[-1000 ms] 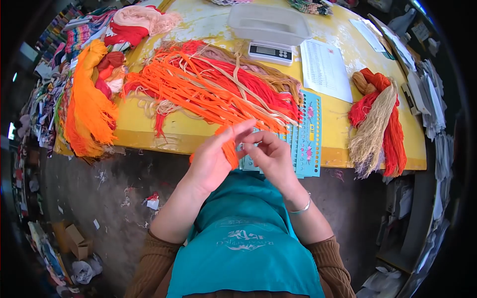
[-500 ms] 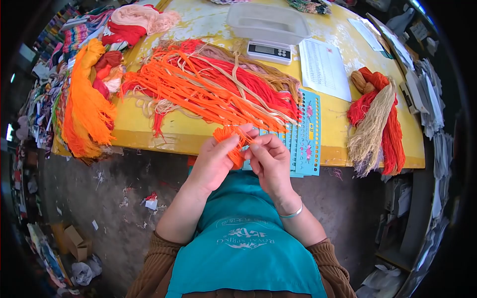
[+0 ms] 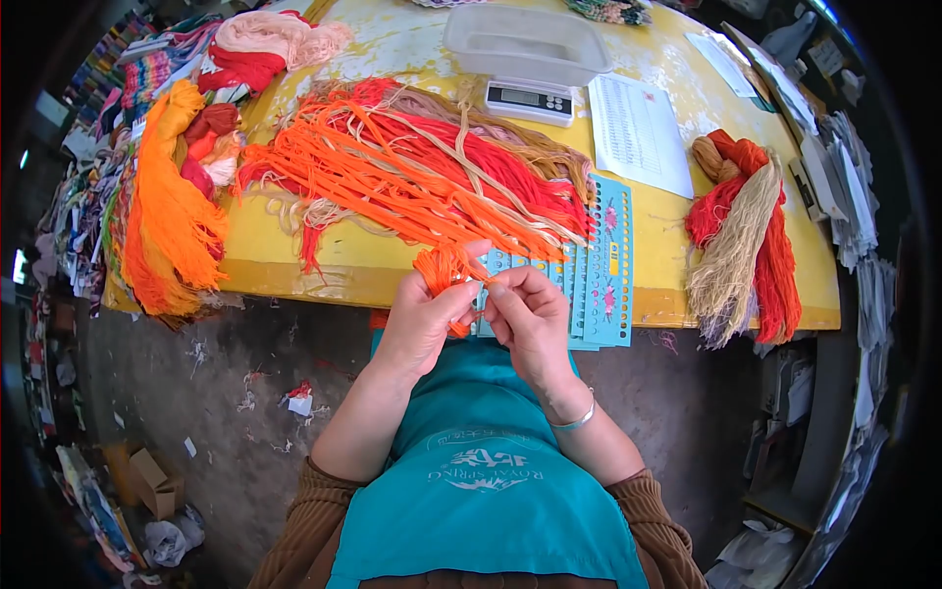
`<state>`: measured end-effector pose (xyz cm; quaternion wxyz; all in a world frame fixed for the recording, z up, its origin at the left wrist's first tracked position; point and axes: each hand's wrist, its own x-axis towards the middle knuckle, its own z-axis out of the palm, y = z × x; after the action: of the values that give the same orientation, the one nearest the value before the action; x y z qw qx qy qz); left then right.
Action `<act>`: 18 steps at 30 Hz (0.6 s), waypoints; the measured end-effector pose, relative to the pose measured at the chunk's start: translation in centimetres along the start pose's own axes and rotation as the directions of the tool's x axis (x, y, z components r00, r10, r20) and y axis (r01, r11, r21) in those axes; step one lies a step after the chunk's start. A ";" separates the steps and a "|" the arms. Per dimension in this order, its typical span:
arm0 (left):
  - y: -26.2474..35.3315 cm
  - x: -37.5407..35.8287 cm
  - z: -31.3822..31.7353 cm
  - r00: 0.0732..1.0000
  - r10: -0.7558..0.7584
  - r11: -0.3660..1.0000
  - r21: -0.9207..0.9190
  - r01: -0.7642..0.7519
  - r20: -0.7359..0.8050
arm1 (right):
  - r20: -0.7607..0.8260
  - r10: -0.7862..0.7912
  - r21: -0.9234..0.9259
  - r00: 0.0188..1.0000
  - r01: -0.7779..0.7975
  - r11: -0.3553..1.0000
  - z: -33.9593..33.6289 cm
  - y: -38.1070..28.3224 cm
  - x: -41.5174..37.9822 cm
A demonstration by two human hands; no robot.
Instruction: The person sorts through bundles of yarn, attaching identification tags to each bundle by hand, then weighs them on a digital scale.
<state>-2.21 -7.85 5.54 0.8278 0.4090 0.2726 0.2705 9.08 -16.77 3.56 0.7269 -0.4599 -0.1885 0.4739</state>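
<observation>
Looped over the fingers of my left hand is a bundle of orange thread, held closed between thumb and fingers. My right hand pinches strands of the same thread just beside it. Both hands are at the table's front edge, above my teal apron. Behind and partly under them lie blue punched thread cards with pink flower prints. Orange, red and beige threads spread across the table and run onto the holes of the cards.
On the yellow table stand a digital scale, a clear plastic tub and a printed sheet. Thread hanks hang over the edge at left and right. Scraps litter the floor.
The orange bundle in my left hand has shifted slightly left and spread differently over the fingers. My right hand stays close, still pinching strands.
</observation>
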 end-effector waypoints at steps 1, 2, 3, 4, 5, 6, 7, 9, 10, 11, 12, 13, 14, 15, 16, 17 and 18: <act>0.0 0.0 0.0 1.000 0.000 1.000 0.001 0.000 0.001 | -0.001 -0.006 -0.015 1.000 0.006 1.000 0.0 0.0 0.0; -0.1 0.1 -0.1 1.000 -0.004 1.000 -0.012 0.004 0.000 | -0.001 -0.013 -0.029 1.000 0.013 0.999 -0.1 0.1 0.0; -0.1 0.1 -0.2 1.000 -0.007 1.000 -0.026 0.007 0.000 | -0.002 -0.014 -0.029 1.000 0.014 0.999 -0.1 0.1 0.1; 0.0 0.1 -0.2 1.000 -0.007 1.000 -0.025 0.007 0.001 | 0.000 -0.027 -0.053 1.000 0.027 0.998 -0.1 0.1 0.1; 0.0 0.1 -0.2 1.000 -0.011 0.999 -0.031 0.012 0.004 | 0.002 -0.039 -0.077 0.999 0.039 0.996 -0.1 0.1 0.1; 0.1 0.1 -0.2 1.000 -0.016 0.999 -0.038 0.017 0.007 | 0.001 -0.040 -0.077 0.999 0.040 0.996 0.0 0.1 0.1; 0.0 0.1 -0.4 1.000 -0.017 0.999 -0.037 0.017 0.008 | 0.000 -0.048 -0.101 0.999 0.047 0.994 0.0 0.2 0.1; -0.1 0.1 -0.7 1.000 0.005 1.000 0.009 -0.006 0.029 | -0.002 -0.055 -0.125 0.998 0.055 0.991 -0.1 0.1 0.1; -0.1 0.1 -0.6 1.000 0.005 1.000 0.010 -0.005 0.029 | 0.003 -0.064 -0.168 0.998 0.063 0.984 -0.1 0.1 0.0; -0.1 0.1 -0.3 1.000 0.014 0.999 0.050 -0.014 0.004 | 0.009 -0.071 -0.211 0.997 0.072 0.975 -0.1 0.0 0.0; -0.1 0.1 -0.2 0.999 0.024 0.996 0.091 -0.022 -0.021 | 0.008 -0.072 -0.210 0.997 0.072 0.975 -0.1 0.0 0.0; -0.2 0.1 -0.4 1.000 0.023 0.996 0.092 -0.021 -0.021 | 0.011 -0.085 -0.233 0.996 0.085 0.969 -0.1 0.0 -0.1; -0.3 0.1 -0.7 1.000 0.030 0.996 0.081 -0.029 -0.003 | 0.015 -0.097 -0.256 0.995 0.098 0.962 -0.1 0.1 -0.1; -0.4 0.2 -0.8 0.999 0.036 0.997 0.070 -0.037 0.015 | 0.014 -0.097 -0.256 0.995 0.097 0.962 -0.1 0.1 -0.1; -0.4 0.2 -0.8 0.999 0.035 0.997 0.070 -0.036 0.015 | 0.014 -0.092 -0.251 0.996 0.092 0.964 -0.1 0.1 -0.1; -0.5 0.2 -0.8 0.999 0.033 0.997 0.072 -0.034 0.007 | 0.015 -0.086 -0.247 0.996 0.087 0.965 -0.1 0.1 -0.1; -0.5 0.2 -0.8 0.999 0.032 0.997 0.074 -0.032 0.000 | 0.013 -0.086 -0.246 0.996 0.087 0.965 -0.1 0.0 -0.1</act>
<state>-2.45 -7.53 4.68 0.8075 0.4433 0.2765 0.2738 9.11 -16.89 3.56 0.6838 -0.5375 -0.2668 0.4152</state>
